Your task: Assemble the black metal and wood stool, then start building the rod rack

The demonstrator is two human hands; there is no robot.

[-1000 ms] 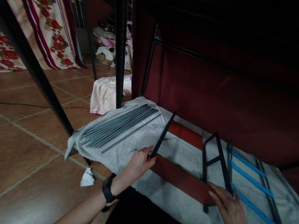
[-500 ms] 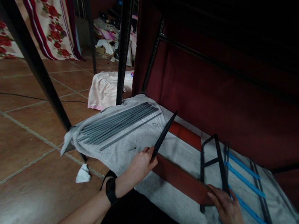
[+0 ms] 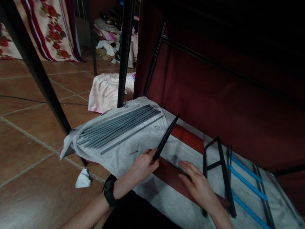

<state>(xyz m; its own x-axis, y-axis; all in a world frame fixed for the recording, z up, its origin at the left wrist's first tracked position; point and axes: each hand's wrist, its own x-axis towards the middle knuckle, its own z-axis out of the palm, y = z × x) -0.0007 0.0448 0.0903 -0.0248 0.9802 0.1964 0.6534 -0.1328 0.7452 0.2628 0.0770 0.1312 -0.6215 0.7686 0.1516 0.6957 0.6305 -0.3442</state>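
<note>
My left hand (image 3: 146,164) is closed around the near end of a black frame piece (image 3: 167,136), seen nearly edge-on and tilted up. Beside that hand starts a reddish-brown board (image 3: 171,176), which runs right to a second black frame (image 3: 219,161) with a crossbar. My right hand (image 3: 196,182) hovers over this board, fingers stretched and nothing in them; whether it touches the board I cannot tell. Farther back lies an orange-brown board (image 3: 189,137). Left of my left hand, a small metal screw-like piece (image 3: 134,152) rests on the grey cloth (image 3: 122,158).
Grey rods (image 3: 119,127) lie bundled on the cloth at left. Several blue strips with dark bars (image 3: 253,185) lie at right. Black metal posts (image 3: 125,48) rise at the left, and a dark red curtain (image 3: 210,91) hangs behind. A crumpled white cloth (image 3: 84,178) is on the tiled floor.
My right hand has let go of the right-hand frame and board end and moved left over the board. My left hand keeps its hold on the black frame piece.
</note>
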